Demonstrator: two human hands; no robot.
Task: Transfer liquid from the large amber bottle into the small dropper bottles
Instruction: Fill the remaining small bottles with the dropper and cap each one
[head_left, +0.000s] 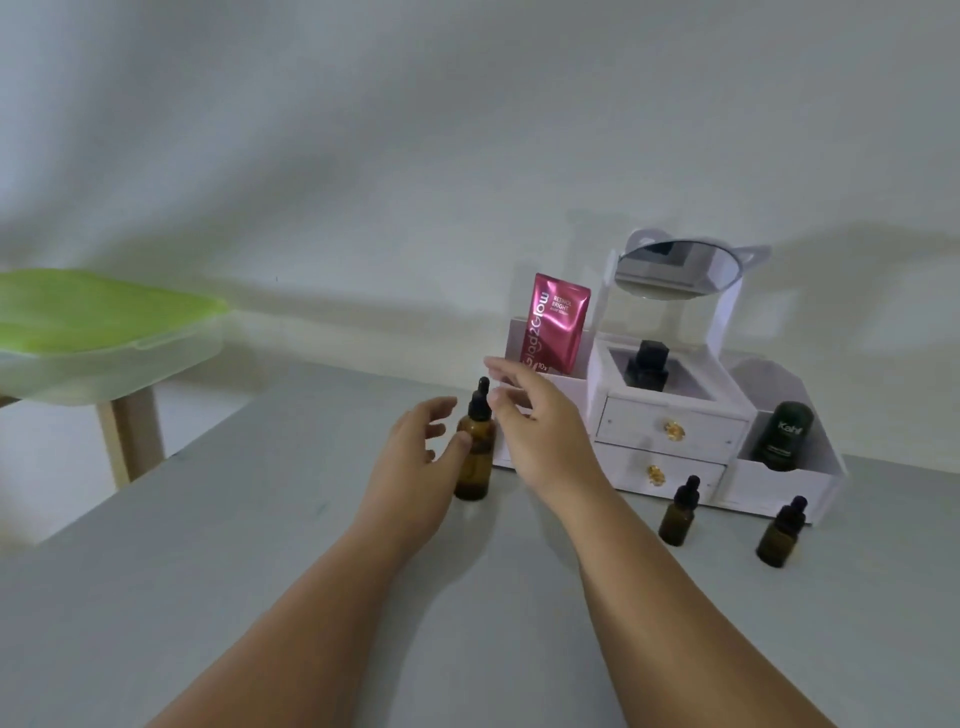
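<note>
Plainly, the large bottle (474, 462) is stood upright on the bench (260, 571) between both hands. The left hand (415, 452), spread and empty, is nearer, thumb at the bottle's left side. The right hand (535, 426), also spread and empty, is held beside the cap (480, 397).

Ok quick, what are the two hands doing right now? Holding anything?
Left hand: open, thumb at the large amber bottle, not gripping it.
Right hand: open, beside the dropper cap, holding nothing.
</note>
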